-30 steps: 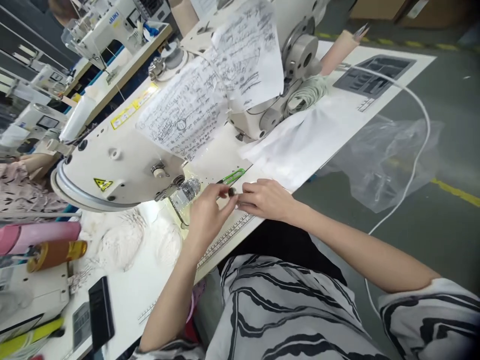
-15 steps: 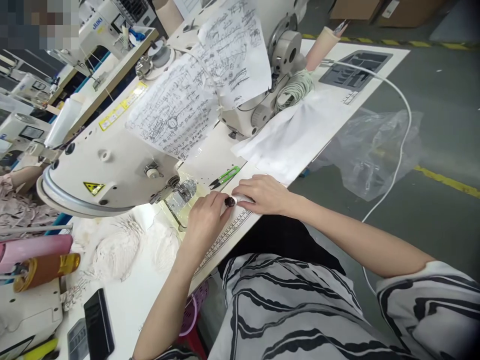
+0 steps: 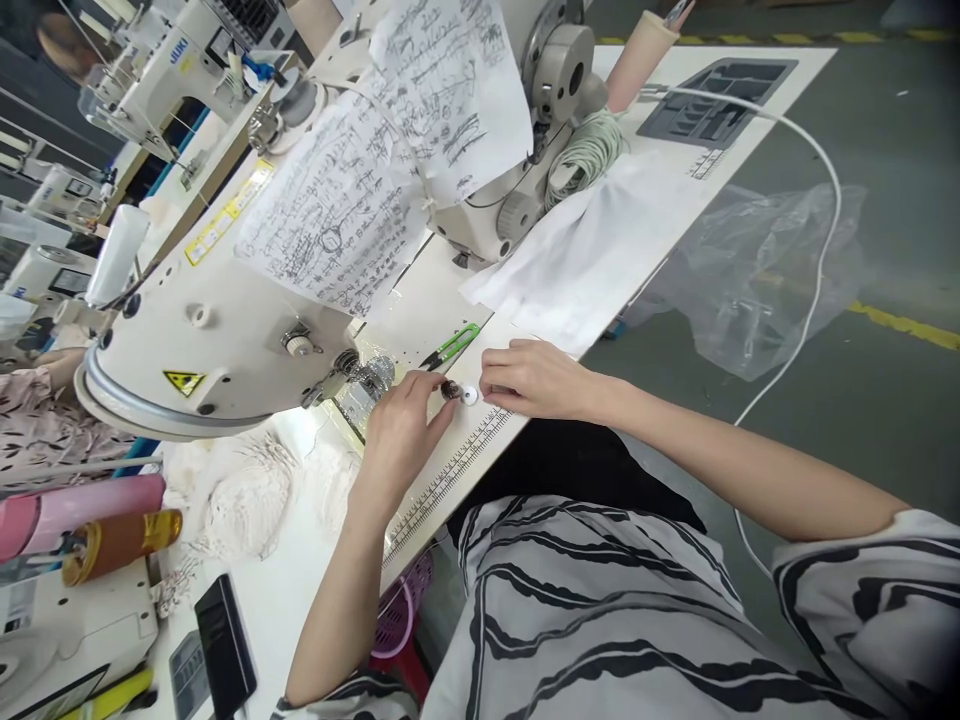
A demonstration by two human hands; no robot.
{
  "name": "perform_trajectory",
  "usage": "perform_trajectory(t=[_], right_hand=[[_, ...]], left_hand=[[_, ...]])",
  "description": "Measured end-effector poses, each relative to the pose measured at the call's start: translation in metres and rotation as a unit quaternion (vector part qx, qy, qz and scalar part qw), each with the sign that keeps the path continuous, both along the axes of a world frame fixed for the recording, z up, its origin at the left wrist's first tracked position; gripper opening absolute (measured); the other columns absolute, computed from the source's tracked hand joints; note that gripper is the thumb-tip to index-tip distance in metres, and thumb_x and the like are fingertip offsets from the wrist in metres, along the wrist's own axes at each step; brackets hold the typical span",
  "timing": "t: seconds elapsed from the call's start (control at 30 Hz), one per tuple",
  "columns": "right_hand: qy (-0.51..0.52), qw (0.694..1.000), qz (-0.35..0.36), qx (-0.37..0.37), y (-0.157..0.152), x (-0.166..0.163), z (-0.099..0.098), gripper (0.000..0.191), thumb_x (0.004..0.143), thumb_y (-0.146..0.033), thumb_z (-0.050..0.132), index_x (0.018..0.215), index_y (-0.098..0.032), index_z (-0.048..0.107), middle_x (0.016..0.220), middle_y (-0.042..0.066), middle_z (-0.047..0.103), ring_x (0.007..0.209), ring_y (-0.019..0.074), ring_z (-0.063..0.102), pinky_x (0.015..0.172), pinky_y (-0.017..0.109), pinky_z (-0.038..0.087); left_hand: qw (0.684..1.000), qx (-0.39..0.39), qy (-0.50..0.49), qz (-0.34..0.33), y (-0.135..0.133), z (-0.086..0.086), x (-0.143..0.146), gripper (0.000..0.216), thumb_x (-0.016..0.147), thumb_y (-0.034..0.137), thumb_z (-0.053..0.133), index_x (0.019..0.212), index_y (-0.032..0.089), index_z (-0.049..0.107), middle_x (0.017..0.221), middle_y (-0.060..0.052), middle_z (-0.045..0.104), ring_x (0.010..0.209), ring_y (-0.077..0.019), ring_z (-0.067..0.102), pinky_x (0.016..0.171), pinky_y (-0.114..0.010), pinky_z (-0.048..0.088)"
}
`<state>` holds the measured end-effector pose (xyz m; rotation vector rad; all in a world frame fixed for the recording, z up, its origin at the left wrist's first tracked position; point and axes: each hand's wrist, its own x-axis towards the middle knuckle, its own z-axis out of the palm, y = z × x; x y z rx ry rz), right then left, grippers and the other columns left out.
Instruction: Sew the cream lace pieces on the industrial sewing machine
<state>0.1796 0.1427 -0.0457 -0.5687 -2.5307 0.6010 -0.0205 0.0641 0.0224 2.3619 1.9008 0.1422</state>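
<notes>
My left hand point(image 3: 401, 425) is closed, pinching a small dark metal bobbin case point(image 3: 450, 390) between thumb and fingertips above the table's front edge. Just to the right of the case is a white bobbin point(image 3: 469, 396) with a hole in its middle; whether it touches the case or the table I cannot tell. My right hand point(image 3: 532, 380) is beside the bobbin, fingers bent and pressed together, their tips slightly apart from it. Anything between those fingers is hidden. Behind the hands lie green-handled thread snips point(image 3: 457, 343).
A sewing machine point(image 3: 217, 340) with handwritten sheets point(image 3: 330, 215) tied on stands beyond my hands. White fabric point(image 3: 562, 270) lies at right, pale cut pieces point(image 3: 247, 500) at left. A printed ruler point(image 3: 450, 470) runs along the edge. A phone point(image 3: 225, 645) lies lower left.
My right hand has drawn a little to the right, away from my left, and the white bobbin now shows between them. The view has shifted slightly.
</notes>
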Motion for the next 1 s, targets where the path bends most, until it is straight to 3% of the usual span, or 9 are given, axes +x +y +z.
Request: perform_trajectory(t=[0.27, 0.6, 0.73, 0.9, 1.0], right_hand=[[-0.004, 0.998, -0.026, -0.054, 0.000, 0.003, -0.002, 0.015, 0.090, -0.019, 0.051, 0.085, -0.017, 0.065, 0.087, 0.003, 0.060, 0.069, 0.0131, 0.047, 0.062, 0.027, 0.031], [0.017, 0.996, -0.037, -0.078, 0.000, 0.003, -0.003, 0.012, 0.088, -0.019, 0.054, 0.082, -0.018, 0.065, 0.086, 0.003, 0.060, 0.071, 0.0141, 0.049, 0.061, 0.027, 0.029], [0.012, 0.997, -0.040, -0.063, 0.000, 0.003, -0.004, 0.012, 0.088, -0.019, 0.054, 0.084, -0.018, 0.065, 0.087, 0.003, 0.060, 0.072, 0.0146, 0.049, 0.062, 0.028, 0.029], [0.009, 0.998, -0.038, -0.050, 0.001, 0.003, -0.006, 0.014, 0.090, -0.021, 0.053, 0.084, -0.017, 0.064, 0.087, 0.003, 0.060, 0.071, 0.0141, 0.048, 0.063, 0.028, 0.030], [0.010, 0.998, -0.036, -0.054, 0.001, 0.003, -0.006, 0.013, 0.090, -0.020, 0.053, 0.084, -0.017, 0.064, 0.087, 0.003, 0.060, 0.071, 0.0139, 0.048, 0.063, 0.028, 0.031]], left_hand=[[0.999, -0.029, -0.020, -0.015, 0.000, 0.005, 0.002, 0.023, 0.092, 0.023, 0.059, 0.113, 0.021, 0.052, 0.108, -0.002, 0.063, 0.091, -0.0179, 0.063, 0.074, -0.027, 0.048], [0.977, -0.002, 0.176, -0.124, 0.007, 0.007, 0.023, 0.012, 0.092, 0.020, 0.057, 0.104, 0.016, 0.057, 0.094, -0.005, 0.064, 0.073, -0.0214, 0.058, 0.062, -0.032, 0.044], [0.981, -0.010, 0.145, -0.128, 0.009, 0.004, 0.023, 0.013, 0.093, 0.023, 0.058, 0.105, 0.019, 0.058, 0.093, -0.003, 0.064, 0.071, -0.0198, 0.058, 0.061, -0.031, 0.043], [0.994, -0.012, 0.059, -0.086, 0.006, 0.001, 0.015, 0.017, 0.093, 0.021, 0.058, 0.109, 0.019, 0.055, 0.098, -0.002, 0.064, 0.081, -0.0180, 0.061, 0.067, -0.028, 0.045], [0.995, -0.008, 0.061, -0.079, 0.005, 0.001, 0.013, 0.017, 0.091, 0.022, 0.060, 0.107, 0.020, 0.055, 0.097, -0.001, 0.064, 0.078, -0.0174, 0.060, 0.066, -0.028, 0.044]])
